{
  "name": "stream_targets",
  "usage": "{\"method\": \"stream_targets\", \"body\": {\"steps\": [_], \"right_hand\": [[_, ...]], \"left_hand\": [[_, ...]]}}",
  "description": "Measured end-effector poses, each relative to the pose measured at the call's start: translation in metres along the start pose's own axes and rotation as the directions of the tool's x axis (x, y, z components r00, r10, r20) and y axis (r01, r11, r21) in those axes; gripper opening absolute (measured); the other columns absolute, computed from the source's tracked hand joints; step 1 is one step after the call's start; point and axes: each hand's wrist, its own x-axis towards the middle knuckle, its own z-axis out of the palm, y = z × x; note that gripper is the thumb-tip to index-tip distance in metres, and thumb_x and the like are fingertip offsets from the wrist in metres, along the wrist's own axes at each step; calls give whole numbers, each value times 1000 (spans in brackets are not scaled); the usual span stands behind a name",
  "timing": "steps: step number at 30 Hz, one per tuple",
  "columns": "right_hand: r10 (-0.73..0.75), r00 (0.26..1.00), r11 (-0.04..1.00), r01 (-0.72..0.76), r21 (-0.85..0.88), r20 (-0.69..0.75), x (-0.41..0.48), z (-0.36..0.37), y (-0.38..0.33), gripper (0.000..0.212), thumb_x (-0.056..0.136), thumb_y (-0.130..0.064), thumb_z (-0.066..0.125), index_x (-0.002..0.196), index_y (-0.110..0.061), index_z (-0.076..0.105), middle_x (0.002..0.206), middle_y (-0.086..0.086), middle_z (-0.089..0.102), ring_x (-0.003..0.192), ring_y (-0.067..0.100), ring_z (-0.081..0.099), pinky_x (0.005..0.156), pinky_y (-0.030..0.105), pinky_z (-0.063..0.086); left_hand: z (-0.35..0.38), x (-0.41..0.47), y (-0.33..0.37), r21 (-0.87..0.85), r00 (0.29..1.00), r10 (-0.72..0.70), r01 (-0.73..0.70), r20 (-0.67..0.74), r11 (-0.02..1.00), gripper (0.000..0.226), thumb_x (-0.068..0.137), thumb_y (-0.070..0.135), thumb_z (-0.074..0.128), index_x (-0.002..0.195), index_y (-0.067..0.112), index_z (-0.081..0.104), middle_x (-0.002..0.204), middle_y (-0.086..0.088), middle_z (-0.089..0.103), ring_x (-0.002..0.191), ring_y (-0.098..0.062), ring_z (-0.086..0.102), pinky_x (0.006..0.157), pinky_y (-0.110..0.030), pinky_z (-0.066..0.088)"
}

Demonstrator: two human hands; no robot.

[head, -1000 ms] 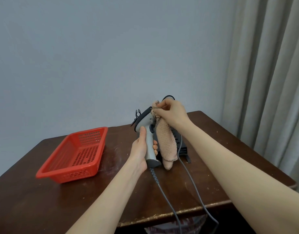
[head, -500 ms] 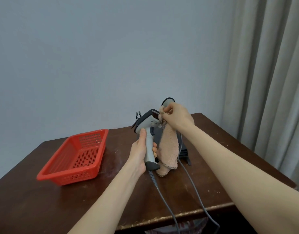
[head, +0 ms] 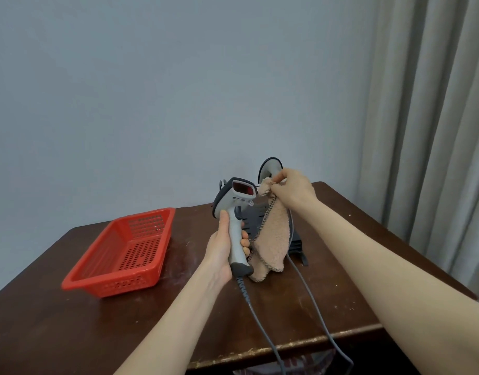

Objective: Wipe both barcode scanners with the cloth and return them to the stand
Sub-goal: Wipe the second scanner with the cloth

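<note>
My left hand (head: pixel 224 250) grips the handle of a grey barcode scanner (head: pixel 237 201), held upright above the table, its red window facing me. My right hand (head: pixel 293 192) pinches the top of a beige cloth (head: pixel 273 239), which hangs down just right of the scanner's head. Behind the cloth sits the black stand (head: pixel 296 243). The second scanner (head: pixel 269 169) rests in the stand, with only its rounded head showing above my right hand. Grey cables (head: pixel 308 290) run from both scanners over the table's front edge.
A red perforated plastic basket (head: pixel 124 250) sits on the left of the dark wooden table (head: pixel 70 334). A grey wall is behind, and a curtain (head: pixel 435 117) hangs at the right, close to the table's corner.
The scanner in my left hand has turned so its red window faces me. My right hand has drawn the cloth off the scanner's head, to the right.
</note>
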Motion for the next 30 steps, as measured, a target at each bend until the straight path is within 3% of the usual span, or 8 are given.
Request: {"method": "stream_targets", "body": {"steps": [2,5,11,16,19,23,27,30], "right_hand": [[-23,999,976,29,217,-30,-3,1,-3,9,92,-30,59,96,-22,59,96,-5,59,89,12,54,64,24,40],[-98,995,891,90,445,-4,-10,8,-14,10,86,-26,68,91,-20,63,91,0,65,85,12,59,74,24,47],[-97,993,900,58,431,70,-11,14,-7,20,76,-18,74,95,-22,69,88,1,66,80,11,59,77,26,47],[-134,991,849,99,518,29,-16,11,-14,20,78,-5,69,92,-20,72,78,-8,67,76,3,60,70,15,43],[-193,979,811,117,573,73,-21,7,-20,26,81,1,64,96,-18,73,81,0,70,71,2,62,68,10,47],[-251,960,826,146,544,123,-21,3,-23,27,82,2,62,92,-20,75,90,5,74,74,4,65,68,10,51],[-246,946,896,139,421,211,-18,-1,-18,21,81,1,61,84,-13,76,79,2,71,64,-1,62,63,10,49],[-155,973,961,109,253,173,-12,0,-5,12,77,-5,65,78,-8,76,82,10,73,74,19,64,79,37,56]], "left_hand": [[1,0,1,26,1000,17,-17,-9,1000,49,87,57,52,90,9,61,56,-1,55,40,-10,47,37,-20,42],[4,0,1,55,1000,22,-20,-22,998,49,87,57,53,89,9,62,56,-1,57,42,-10,48,39,-21,43],[6,-1,0,65,1000,15,-13,-18,998,51,88,57,52,91,6,59,55,-3,56,42,-11,48,39,-21,43],[7,1,-2,141,996,69,-61,-53,988,51,89,56,52,93,6,59,55,-3,57,44,-13,49,44,-25,43],[8,2,-2,161,994,83,-70,-75,984,51,90,55,51,89,5,59,54,-4,57,44,-14,49,45,-26,43],[7,2,-2,143,994,74,-63,-76,988,51,89,56,53,91,5,58,55,-4,57,43,-14,49,44,-25,43],[8,-1,-1,49,999,11,-9,-51,999,52,88,57,52,93,7,59,56,-3,56,43,-13,48,40,-23,43],[7,0,5,4,1000,0,0,-31,1000,52,88,58,50,97,8,61,57,-2,54,41,-11,47,39,-21,42]]}}
